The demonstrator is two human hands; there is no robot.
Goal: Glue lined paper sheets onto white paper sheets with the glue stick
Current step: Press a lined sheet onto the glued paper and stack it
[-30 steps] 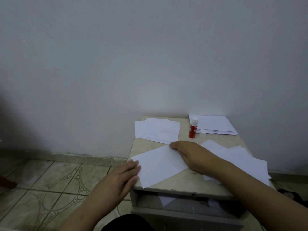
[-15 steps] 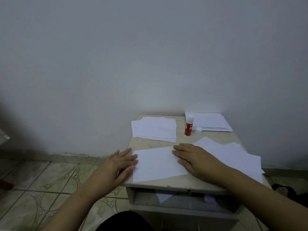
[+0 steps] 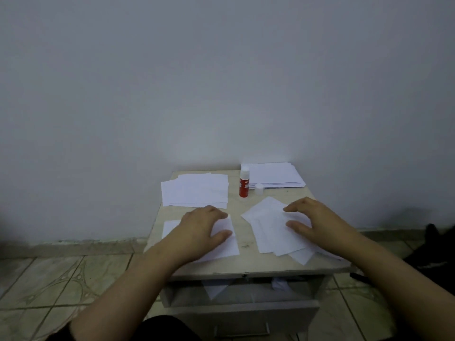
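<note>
— Two hands, what are they doing?
— The left hand (image 3: 202, 230) lies flat on a white sheet (image 3: 225, 244) near the front left edge of the tabletop (image 3: 243, 264). Its fingers are spread out and grab nothing. The right hand (image 3: 317, 222) rests on a messy pile of papers (image 3: 268, 230) by the front right edge, fingers a little bent, only touching.
— Where is the glue stick (image 3: 244, 184)?
— It stands up near the back edge, in the middle, with its cap (image 3: 258, 188) off, just beside it.
— More paper?
— Yes. One stack (image 3: 194, 193) sits at the back left corner. Another stack (image 3: 273, 175) sits at the back right corner, by the wall.
</note>
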